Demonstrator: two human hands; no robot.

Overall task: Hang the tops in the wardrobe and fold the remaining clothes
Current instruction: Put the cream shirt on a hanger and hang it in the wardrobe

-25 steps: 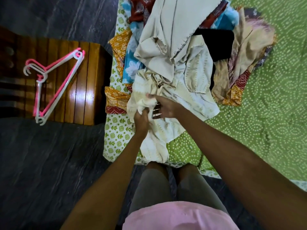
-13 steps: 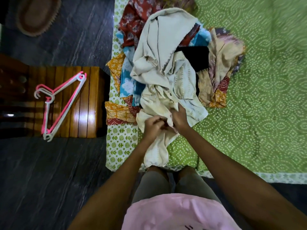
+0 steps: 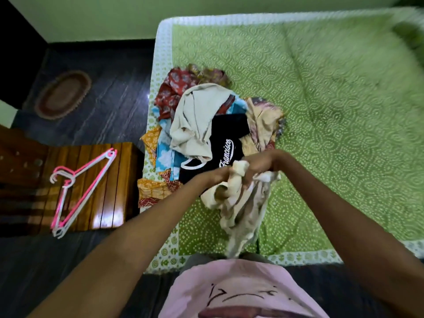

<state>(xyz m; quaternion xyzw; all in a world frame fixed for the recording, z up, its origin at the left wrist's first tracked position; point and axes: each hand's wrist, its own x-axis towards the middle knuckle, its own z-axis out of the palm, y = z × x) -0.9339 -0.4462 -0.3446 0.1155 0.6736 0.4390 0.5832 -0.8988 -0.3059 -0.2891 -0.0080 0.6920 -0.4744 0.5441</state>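
Both my hands grip a cream garment lifted off the bed; it hangs bunched toward my legs. My left hand and my right hand are closed on its top, close together. Behind them a clothes pile lies on the green bedspread: a beige top, a black top with white lettering, and red, blue and orange printed fabrics. Pink and white hangers lie on a wooden table left of the bed.
Dark floor runs along the bed's left side, with an oval brown rug near the far wall. The right half of the bedspread is bare. A dark wooden piece of furniture stands beside the table.
My hands have raised the cream garment off the pile and pulled it toward me, uncovering the black lettered top. The camera tilted up, bringing more bed and the far wall into view.
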